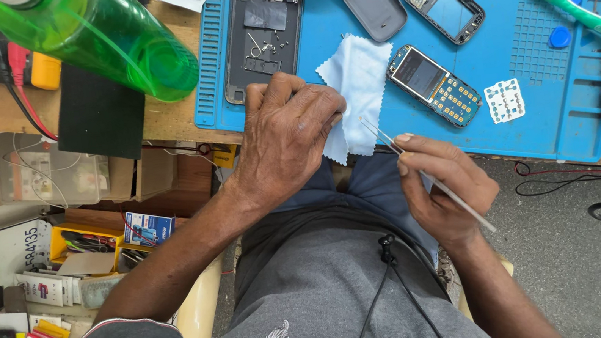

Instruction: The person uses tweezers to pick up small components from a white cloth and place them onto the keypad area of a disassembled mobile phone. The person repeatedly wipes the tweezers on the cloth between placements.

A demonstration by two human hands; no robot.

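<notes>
At the frame's centre the left hand pinches the pale blue cleaning cloth against the blue silicone work mat on the counter, steadying it, while the right hand grips thin metal tweezers pen-style, tips aimed cloth-ward.

Thin polished metal tweezers glint beside a soft pale-blue cloth on a matt blue rubbery mat; nearby, a glossy translucent green plastic bottle on worn wood.

Slim tweezers, tilted; draped, perhaps pinched, cloth
</notes>
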